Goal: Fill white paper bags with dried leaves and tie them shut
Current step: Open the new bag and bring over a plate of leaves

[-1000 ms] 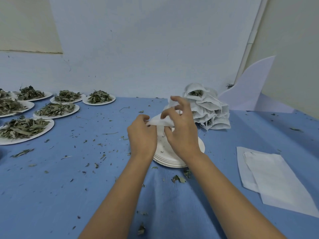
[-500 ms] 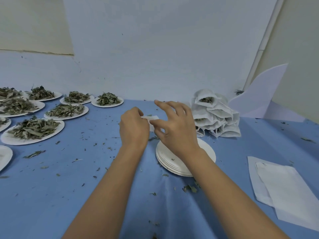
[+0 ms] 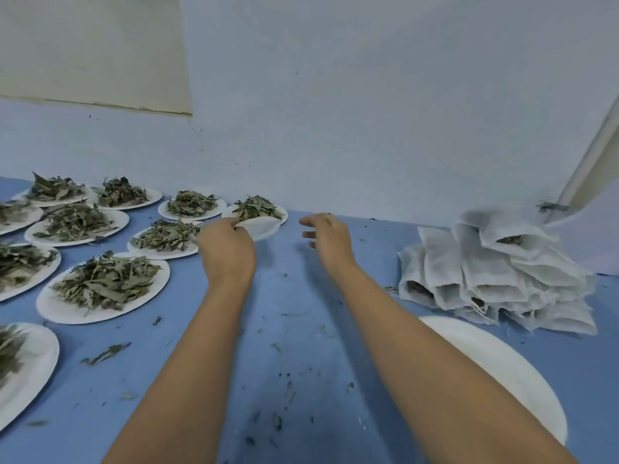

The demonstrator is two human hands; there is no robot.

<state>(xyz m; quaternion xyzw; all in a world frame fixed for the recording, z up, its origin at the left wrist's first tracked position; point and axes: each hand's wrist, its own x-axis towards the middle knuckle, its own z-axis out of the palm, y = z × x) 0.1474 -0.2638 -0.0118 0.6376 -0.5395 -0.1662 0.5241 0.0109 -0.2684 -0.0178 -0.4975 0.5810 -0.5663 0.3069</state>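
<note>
- white paper bag [image 3: 263, 227] pinched in left hand [image 3: 227, 249], held over the far middle of the table [image 3: 301, 313]
- bag's long axis runs roughly left-right; free end sticks out to the right of the hand, gripped end under the fingers
- bag sits just in front of the farthest plate of leaves [image 3: 256, 209] and overlaps its near rim in view; touching or not, can't tell
- which end is the mouth: can't tell, bag is blurred and partly behind the fingers
- right hand [image 3: 330, 237] holds nothing, fingers spread and loosely bent, pointing left toward the bag, apart from it
- plates of dried leaves [image 3: 104, 289] fill the far left part of the table; several cut off by the left edge of view
- pile of filled bags [image 3: 495, 279] near the far right edge, against the wall; leaves show in a few open mouths
- empty white plates [image 3: 502, 366] at near right, partly behind the right forearm; count unclear
- blue cloth on the table, leaf crumbs [image 3: 105, 353] scattered over it
- pale blue wall [image 3: 335, 112] behind, beige panel [image 3: 90, 51] upper left
</note>
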